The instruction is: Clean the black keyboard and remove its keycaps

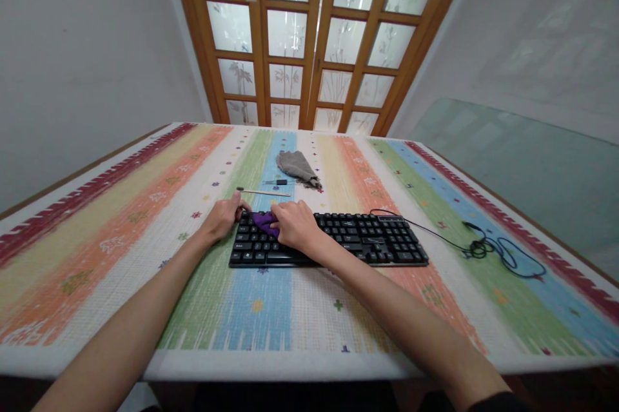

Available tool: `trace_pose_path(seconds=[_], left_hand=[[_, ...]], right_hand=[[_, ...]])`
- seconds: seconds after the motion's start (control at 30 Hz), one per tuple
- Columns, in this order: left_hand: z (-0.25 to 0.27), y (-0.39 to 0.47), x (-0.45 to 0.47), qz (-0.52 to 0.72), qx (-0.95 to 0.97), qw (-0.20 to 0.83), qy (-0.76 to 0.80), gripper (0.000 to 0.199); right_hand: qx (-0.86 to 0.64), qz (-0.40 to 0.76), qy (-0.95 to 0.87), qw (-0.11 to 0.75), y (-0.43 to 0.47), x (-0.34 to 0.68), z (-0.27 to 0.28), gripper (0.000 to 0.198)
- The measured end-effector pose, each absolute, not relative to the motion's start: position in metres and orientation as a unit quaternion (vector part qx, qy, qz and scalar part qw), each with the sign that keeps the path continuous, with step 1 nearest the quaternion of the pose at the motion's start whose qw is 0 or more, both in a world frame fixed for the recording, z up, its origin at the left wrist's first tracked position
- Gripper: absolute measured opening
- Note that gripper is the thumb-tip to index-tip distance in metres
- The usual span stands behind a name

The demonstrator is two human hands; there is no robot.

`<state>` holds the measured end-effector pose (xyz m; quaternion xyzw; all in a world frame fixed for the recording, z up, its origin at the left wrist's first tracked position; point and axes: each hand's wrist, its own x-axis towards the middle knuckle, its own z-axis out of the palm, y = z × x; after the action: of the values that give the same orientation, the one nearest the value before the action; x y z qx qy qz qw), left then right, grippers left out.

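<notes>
A black computer keyboard [353, 241] lies flat on the table in front of me. My right hand [296, 225] is closed on a purple cloth [265, 223] and presses it against the keys of the left part. At the keyboard's far left corner, my left hand [226, 215] grips the edge with curled fingers; part of its grip is hidden. Just beyond the keyboard lies a thin toothbrush [264, 193] with a dark head at its left end. Part of the cloth is covered by my right fingers.
A crumpled grey cloth [298, 167] lies farther back, beside a small black object [281, 182] with thin ends. The keyboard's cable [476, 246] runs right into a loose coil. A striped tablecloth [193, 309] covers the table. Wooden glazed doors [309, 64] stand behind.
</notes>
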<state>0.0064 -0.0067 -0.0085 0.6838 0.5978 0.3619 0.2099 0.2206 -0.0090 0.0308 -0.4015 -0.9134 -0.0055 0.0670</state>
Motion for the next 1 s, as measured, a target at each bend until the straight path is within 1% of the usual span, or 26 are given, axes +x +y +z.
trace_pose_path(seconds=[0.17,0.27,0.33,0.47,0.53,0.67,0.83,1.0], left_hand=[[-0.008,-0.008,0.007,0.367,0.681,0.206,0.599,0.083],[-0.007,-0.009,0.007,0.363,0.683,0.202,0.601,0.082],[-0.006,-0.009,0.007,0.359,0.691,0.196,0.596,0.081],[-0.004,-0.01,0.006,0.352,0.708,0.192,0.581,0.084],[-0.004,-0.01,0.006,0.35,0.706,0.191,0.585,0.085],[-0.005,-0.01,0.006,0.344,0.704,0.184,0.594,0.083],[-0.004,-0.011,0.007,0.336,0.703,0.185,0.599,0.084],[-0.009,-0.009,0.005,0.348,0.692,0.207,0.597,0.084]], right_hand=[[-0.401,0.029,-0.912,0.079,-0.004,0.224,0.035,0.016],[-0.401,0.045,-0.907,0.125,-0.003,0.218,0.038,0.019],[-0.384,0.042,-0.912,0.136,-0.005,0.209,0.037,0.023],[-0.335,0.01,-0.939,0.078,-0.014,0.19,0.036,0.023],[-0.335,-0.004,-0.941,0.05,-0.015,0.183,0.039,0.026],[-0.341,-0.005,-0.94,-0.008,-0.011,0.174,0.051,0.026],[-0.344,-0.012,-0.938,-0.046,-0.005,0.178,0.065,0.033],[-0.353,-0.016,-0.932,-0.076,-0.003,0.196,0.066,0.031]])
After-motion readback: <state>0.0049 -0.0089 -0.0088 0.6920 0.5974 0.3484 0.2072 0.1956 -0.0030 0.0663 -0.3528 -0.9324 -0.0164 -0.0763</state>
